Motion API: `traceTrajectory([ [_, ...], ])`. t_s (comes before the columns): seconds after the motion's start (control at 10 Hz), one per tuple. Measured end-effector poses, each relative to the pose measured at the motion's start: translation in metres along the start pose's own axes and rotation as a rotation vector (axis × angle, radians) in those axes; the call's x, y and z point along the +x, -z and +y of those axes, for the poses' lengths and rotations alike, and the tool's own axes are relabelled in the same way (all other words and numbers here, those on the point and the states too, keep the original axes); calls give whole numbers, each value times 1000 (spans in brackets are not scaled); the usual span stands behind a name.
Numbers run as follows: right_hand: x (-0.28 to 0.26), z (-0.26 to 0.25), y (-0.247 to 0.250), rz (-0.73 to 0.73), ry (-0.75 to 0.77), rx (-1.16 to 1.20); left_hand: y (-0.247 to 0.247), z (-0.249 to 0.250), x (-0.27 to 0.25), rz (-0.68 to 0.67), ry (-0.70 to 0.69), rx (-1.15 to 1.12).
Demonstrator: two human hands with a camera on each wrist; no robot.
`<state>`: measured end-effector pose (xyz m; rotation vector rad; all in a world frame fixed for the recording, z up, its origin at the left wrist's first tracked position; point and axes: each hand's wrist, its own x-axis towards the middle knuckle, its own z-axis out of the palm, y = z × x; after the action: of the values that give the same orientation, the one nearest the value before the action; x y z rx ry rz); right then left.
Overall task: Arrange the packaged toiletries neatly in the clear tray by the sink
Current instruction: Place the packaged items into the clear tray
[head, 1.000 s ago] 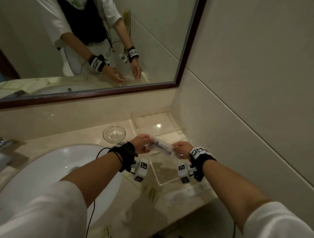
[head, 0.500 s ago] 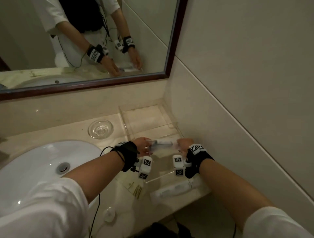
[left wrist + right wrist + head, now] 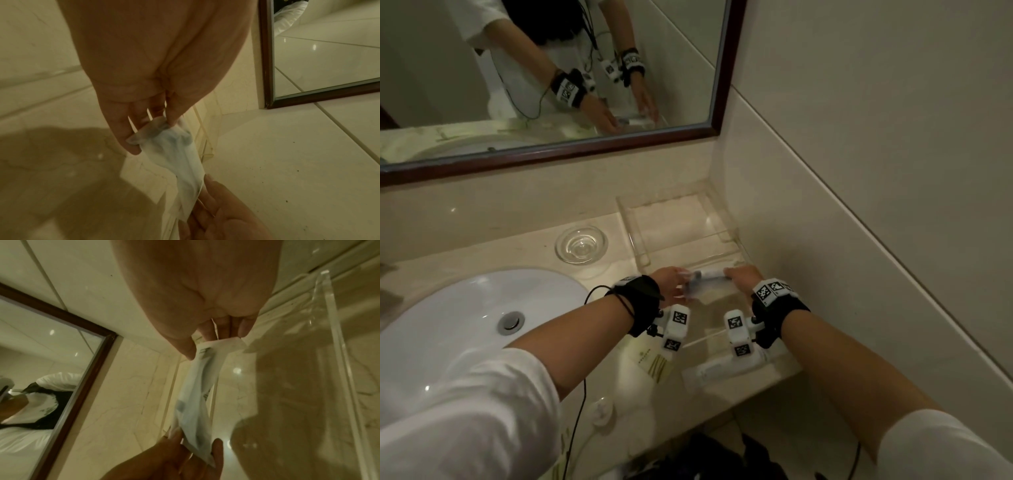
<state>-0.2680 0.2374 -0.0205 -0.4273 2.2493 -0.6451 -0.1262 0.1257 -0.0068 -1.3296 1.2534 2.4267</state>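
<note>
A white translucent packet hangs level between my two hands, low over the near section of the clear tray by the wall. My left hand pinches its left end between thumb and fingers. At the other end my right hand pinches it the same way. The packet sags a little, with something dark and blue inside. The tray's clear wall stands close beside my right hand. Whether the packet touches the tray floor I cannot tell.
On the counter's front edge lie a long white packet, a packet with gold print and a small round item. A glass dish sits left of the tray, next to the white sink. The tiled wall closes the right side.
Both hands have carried the packet forward and down over the tray. It was tilted a second ago and now lies level between them.
</note>
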Motion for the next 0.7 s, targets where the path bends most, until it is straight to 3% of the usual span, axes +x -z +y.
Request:
traceTrajectory([
  [0.2,-3,1,7,33,78,-56,-2,-3,2,40,5,45],
  [0.5,18,6,3,197,-4,-117,3,-16,42,177,39,272],
  [0.6,25,6,4,222,11,-143,-6,-14,39,196,46,483],
  [0.7,30,6,2,241,30,-200,-10,-8,25,244,-39,829],
])
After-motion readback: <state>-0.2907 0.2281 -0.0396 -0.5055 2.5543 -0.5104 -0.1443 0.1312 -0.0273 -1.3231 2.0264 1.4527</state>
